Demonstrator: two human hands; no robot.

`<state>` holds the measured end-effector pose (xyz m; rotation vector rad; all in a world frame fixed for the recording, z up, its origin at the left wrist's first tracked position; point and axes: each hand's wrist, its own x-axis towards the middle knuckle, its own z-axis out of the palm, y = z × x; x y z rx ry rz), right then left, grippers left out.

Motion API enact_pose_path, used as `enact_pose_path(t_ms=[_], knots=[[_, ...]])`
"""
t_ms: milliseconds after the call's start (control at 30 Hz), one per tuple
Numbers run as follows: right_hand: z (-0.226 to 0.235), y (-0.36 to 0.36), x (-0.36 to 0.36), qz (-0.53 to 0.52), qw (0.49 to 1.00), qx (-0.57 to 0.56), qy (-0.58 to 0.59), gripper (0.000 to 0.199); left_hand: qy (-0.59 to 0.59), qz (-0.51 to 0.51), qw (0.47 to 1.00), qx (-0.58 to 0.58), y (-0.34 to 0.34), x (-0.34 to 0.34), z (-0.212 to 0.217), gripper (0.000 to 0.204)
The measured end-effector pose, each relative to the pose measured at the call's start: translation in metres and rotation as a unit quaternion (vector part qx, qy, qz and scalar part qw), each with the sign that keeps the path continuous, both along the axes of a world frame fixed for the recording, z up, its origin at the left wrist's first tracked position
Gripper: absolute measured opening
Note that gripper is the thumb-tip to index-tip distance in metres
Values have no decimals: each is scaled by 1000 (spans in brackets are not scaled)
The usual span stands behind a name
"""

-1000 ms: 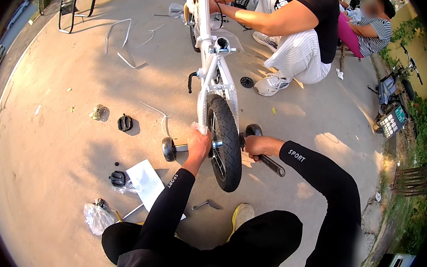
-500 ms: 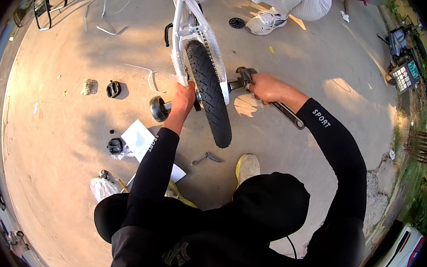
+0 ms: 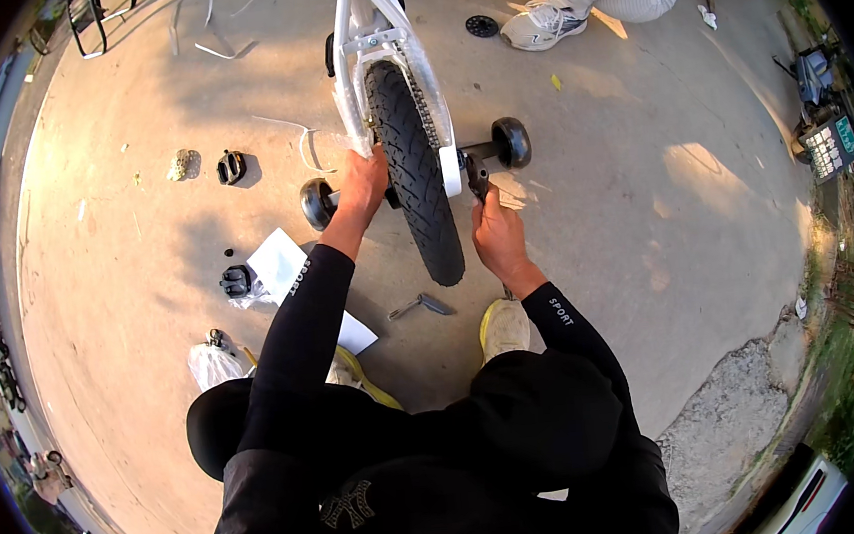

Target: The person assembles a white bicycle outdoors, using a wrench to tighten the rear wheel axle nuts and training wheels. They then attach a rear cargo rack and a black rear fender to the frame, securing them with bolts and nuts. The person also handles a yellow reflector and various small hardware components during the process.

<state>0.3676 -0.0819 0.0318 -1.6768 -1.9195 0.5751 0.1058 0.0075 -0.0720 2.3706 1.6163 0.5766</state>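
A white child's bicycle [image 3: 420, 52] stands in front of me with its black rear tyre [image 3: 419, 187] toward me. My left hand [image 3: 364, 184] is closed round the left rear end of its frame, its fingertips partly hidden by the frame and wheel. In my right hand [image 3: 501, 236] is a dark adjustable wrench [image 3: 478, 175], its head beside the right end of the rear axle. A black training wheel [image 3: 318, 204] sits on the left of the axle. Another training wheel [image 3: 512, 143] sticks out on the right, beyond the wrench.
Two black pedals [image 3: 231, 167] lie on the concrete at left, near white paper [image 3: 277, 267] and a plastic bag [image 3: 214, 366]. A small folding tool [image 3: 420, 306] lies before my feet. A person's shoe [image 3: 544, 27] and a black disc [image 3: 481, 26] are at far right.
My right hand has swung the wrench from pointing out to the right toward pointing at me, moving left and nearer. The right training wheel is now uncovered. My left hand keeps its place.
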Motion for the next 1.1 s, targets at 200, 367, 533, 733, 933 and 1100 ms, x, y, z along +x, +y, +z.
enact_pose_path(t_ms=[200, 367, 533, 733, 933, 1100], knots=[[7, 8, -10, 39, 999, -18, -1, 28, -250, 132, 955, -91, -2, -10, -24, 23], [10, 9, -12, 14, 996, -78, -32, 29, -279, 169, 931, -164, -12, 3, 27, 39], [28, 20, -15, 69, 992, -94, -57, 30, -132, 178, 959, -178, -13, 5, 67, 38], [-8, 7, -5, 106, 989, -87, 61, 32, -273, 324, 879, -219, -15, 26, 105, 36], [-10, 19, 9, 184, 972, -117, 86, 28, -306, 353, 858, -215, -16, 34, 113, 45], [60, 33, -9, 233, 950, -190, 81, 24, -309, 335, 851, -259, -16, 31, 128, 48]])
